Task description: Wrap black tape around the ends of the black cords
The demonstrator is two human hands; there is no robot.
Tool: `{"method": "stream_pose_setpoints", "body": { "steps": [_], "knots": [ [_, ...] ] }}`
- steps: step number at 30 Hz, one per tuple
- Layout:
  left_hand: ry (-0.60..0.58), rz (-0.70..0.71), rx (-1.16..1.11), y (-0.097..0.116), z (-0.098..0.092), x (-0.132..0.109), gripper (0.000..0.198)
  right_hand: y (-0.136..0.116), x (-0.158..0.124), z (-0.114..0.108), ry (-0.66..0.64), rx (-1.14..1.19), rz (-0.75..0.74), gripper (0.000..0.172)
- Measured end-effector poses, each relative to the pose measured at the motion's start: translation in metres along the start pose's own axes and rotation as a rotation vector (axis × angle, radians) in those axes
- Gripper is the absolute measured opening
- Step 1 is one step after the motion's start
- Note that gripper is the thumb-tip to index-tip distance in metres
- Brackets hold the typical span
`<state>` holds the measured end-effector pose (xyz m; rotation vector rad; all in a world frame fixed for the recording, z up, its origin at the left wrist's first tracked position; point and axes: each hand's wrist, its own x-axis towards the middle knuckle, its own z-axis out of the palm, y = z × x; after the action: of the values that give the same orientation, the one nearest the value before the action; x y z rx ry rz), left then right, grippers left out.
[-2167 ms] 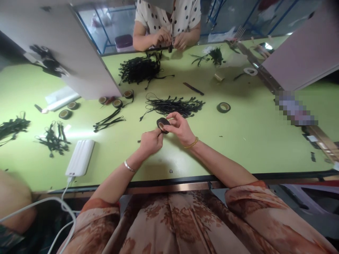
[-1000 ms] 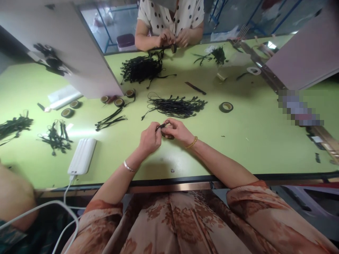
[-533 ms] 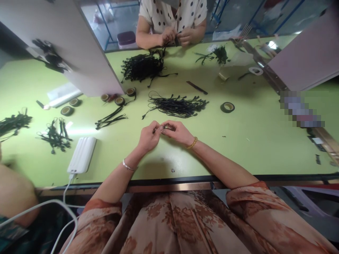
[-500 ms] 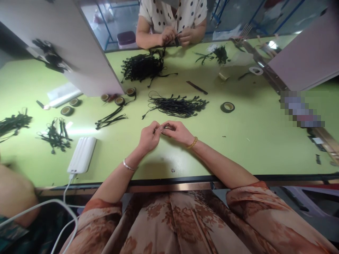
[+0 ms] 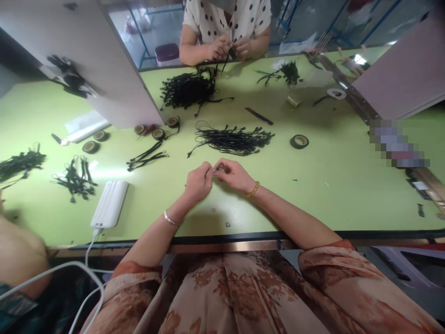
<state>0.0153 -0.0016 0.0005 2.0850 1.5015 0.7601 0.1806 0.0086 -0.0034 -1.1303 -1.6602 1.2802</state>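
Note:
My left hand (image 5: 200, 181) and my right hand (image 5: 233, 175) meet at the fingertips over the green table (image 5: 264, 199). Pinched between them is a thin black cable (image 5: 219, 168); a small loop of it shows at the right fingers, while the rest is hidden in my grip. Both hands are closed. Just beyond them lies a bundle of black cables (image 5: 236, 140) with small connectors at their ends. To the left of this bundle are a few taped black cables (image 5: 148, 157).
Rolls of black tape (image 5: 299, 141) lie right and left. A white power bank (image 5: 110, 204) with a cord sits near the front edge. Across the table a person in a dotted shirt (image 5: 205, 18) handles black strips behind a cable heap (image 5: 187, 90). A white partition (image 5: 114, 69) stands left.
My fingers have shifted slightly, and more of the cable loop shows at my right hand. The whole view has moved a little. The person opposite has moved their black strip.

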Motion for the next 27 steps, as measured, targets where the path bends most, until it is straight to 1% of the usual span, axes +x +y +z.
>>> {"method": "stream_pose_setpoints", "body": {
  "steps": [4, 6, 10, 13, 16, 19, 21, 23, 24, 25, 27],
  "knots": [
    [-0.104, 0.029, -0.031, -0.002, -0.003, 0.003, 0.025, 0.003, -0.002, 0.002, 0.031, -0.099, -0.037, 0.016],
    [-0.119, 0.016, -0.019, -0.004, -0.004, 0.005, 0.028, 0.004, -0.002, 0.003, 0.039, -0.138, -0.032, 0.017],
    [-0.093, 0.011, 0.08, -0.005, -0.002, 0.004, 0.032, 0.004, -0.002, 0.005, 0.037, -0.178, -0.011, 0.023],
    [-0.062, 0.032, 0.157, -0.005, 0.001, 0.003, 0.032, 0.003, -0.002, 0.007, 0.059, -0.249, -0.027, 0.018],
    [-0.029, 0.04, 0.219, -0.007, 0.003, 0.004, 0.032, -0.001, -0.003, 0.01, 0.1, -0.383, -0.059, 0.011],
    [-0.011, 0.03, 0.243, -0.008, 0.004, 0.004, 0.031, -0.003, -0.002, 0.014, 0.123, -0.51, -0.087, 0.01],
    [-0.012, 0.045, 0.225, -0.002, 0.004, 0.001, 0.031, -0.003, 0.002, 0.013, 0.144, -0.583, -0.085, 0.009],
    [-0.027, 0.101, 0.168, 0.009, 0.004, -0.005, 0.033, 0.0, 0.008, 0.007, 0.209, -0.658, -0.032, 0.007],
    [-0.043, 0.14, 0.121, 0.014, 0.003, -0.007, 0.034, 0.001, 0.011, 0.002, 0.262, -0.692, 0.013, 0.007],
    [-0.032, 0.159, 0.064, 0.019, 0.003, -0.009, 0.035, 0.001, 0.013, -0.003, 0.292, -0.7, 0.043, 0.008],
    [0.013, 0.12, -0.099, 0.023, 0.001, -0.008, 0.037, 0.0, 0.012, -0.01, 0.296, -0.697, 0.016, 0.013]
  ]
}}
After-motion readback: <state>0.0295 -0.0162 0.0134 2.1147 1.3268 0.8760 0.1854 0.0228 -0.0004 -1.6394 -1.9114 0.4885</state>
